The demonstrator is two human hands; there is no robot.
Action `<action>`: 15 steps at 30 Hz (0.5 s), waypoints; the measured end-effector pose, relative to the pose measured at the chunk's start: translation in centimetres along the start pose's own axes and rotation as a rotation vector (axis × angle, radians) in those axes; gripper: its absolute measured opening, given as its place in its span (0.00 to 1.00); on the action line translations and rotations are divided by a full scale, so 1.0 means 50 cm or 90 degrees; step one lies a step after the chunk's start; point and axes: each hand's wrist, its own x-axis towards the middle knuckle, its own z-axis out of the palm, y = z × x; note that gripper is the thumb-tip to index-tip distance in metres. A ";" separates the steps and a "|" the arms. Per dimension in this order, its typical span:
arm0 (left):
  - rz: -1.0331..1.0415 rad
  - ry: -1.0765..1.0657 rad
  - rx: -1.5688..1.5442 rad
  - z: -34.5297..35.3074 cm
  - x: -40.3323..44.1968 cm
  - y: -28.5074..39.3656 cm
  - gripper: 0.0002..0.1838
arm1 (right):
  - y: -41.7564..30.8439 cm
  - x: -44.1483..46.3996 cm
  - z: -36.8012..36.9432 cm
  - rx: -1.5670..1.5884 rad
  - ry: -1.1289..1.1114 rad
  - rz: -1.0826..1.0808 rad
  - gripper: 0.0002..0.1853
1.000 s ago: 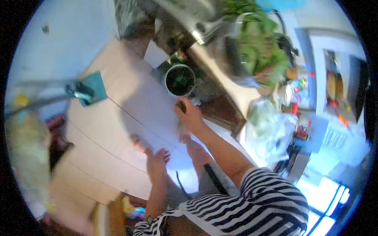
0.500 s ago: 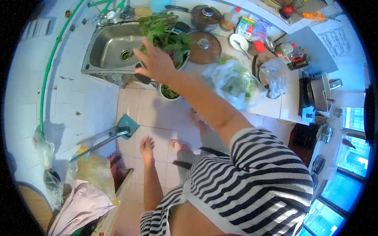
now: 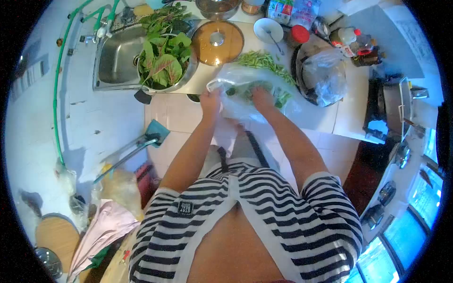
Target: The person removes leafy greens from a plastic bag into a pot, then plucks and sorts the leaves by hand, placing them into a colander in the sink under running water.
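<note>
Leafy greens [image 3: 165,66] fill the pot [image 3: 192,70] beside the sink [image 3: 104,87], and rightward my left hand [image 3: 211,100], hanging low a moment ago, now pinches the plastic bag [image 3: 241,75] on the counter. My right hand [image 3: 262,98] has swung from over the pot into the bag, grip hidden, can't tell; work's shifted here.
</note>
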 end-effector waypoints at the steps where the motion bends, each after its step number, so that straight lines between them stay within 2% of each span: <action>1: 0.021 -0.007 -0.049 -0.003 -0.040 0.039 0.23 | 0.004 0.005 0.022 -0.026 -0.021 -0.005 0.09; 2: 0.042 -0.017 -0.099 -0.006 -0.066 0.064 0.18 | 0.009 0.016 0.008 0.109 -0.101 0.026 0.09; 5: 0.034 -0.012 -0.066 0.004 -0.066 0.068 0.17 | -0.027 -0.002 -0.106 0.093 -0.045 -0.017 0.09; 8: -0.005 0.013 -0.058 0.016 -0.045 0.049 0.16 | -0.101 0.031 -0.162 0.265 -0.097 -0.017 0.10; 10: 0.000 0.020 -0.073 0.022 -0.040 0.054 0.16 | -0.147 0.070 -0.112 0.323 0.021 -0.091 0.09; 11: -0.002 0.024 -0.094 0.025 -0.044 0.051 0.16 | -0.156 0.090 -0.079 0.325 0.017 -0.094 0.09; 13: -0.001 0.012 -0.124 0.007 -0.041 0.027 0.16 | -0.154 0.122 -0.009 0.254 -0.149 -0.144 0.08; 15: 0.007 0.002 -0.157 0.004 -0.040 0.029 0.17 | -0.142 0.120 0.034 0.261 -0.142 -0.182 0.08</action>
